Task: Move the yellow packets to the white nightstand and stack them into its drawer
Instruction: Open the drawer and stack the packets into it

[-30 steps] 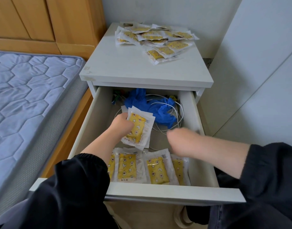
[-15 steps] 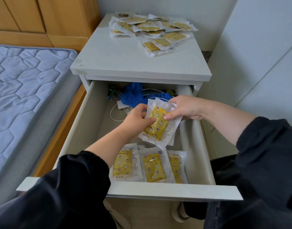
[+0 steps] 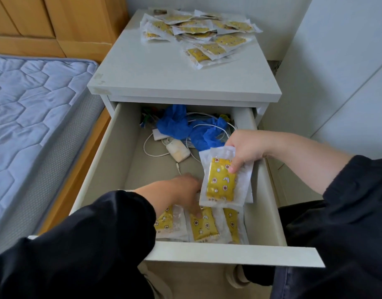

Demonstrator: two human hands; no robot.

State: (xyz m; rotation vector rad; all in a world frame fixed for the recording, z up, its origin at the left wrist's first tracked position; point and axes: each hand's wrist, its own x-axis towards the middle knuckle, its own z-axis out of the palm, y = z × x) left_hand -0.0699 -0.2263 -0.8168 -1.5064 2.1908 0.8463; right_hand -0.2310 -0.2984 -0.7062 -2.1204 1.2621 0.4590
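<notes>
Open drawer [image 3: 229, 254] of white nightstand [image 3: 175, 78], frame centre. R hand [image 3: 244, 151], centre right, pinches a small stack of yellow packets [image 3: 220, 184], thumb on front, held upright over the drawer. L hand [image 3: 181, 190], lower centre, slightly blurred, fingers stretched onto row of packets [image 3: 204, 227] at drawer front. Hands apart. Loose pile of packets [image 3: 198, 33] on nightstand top, upper centre. Blue crumpled material [image 3: 175, 124] & white cable [image 3: 147, 147] at drawer back. Mattress [image 3: 34, 104] at left.

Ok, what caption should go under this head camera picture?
Right hand holds a yellow plastic packet over the open white drawer; left hand touches packets laid inside.
</notes>
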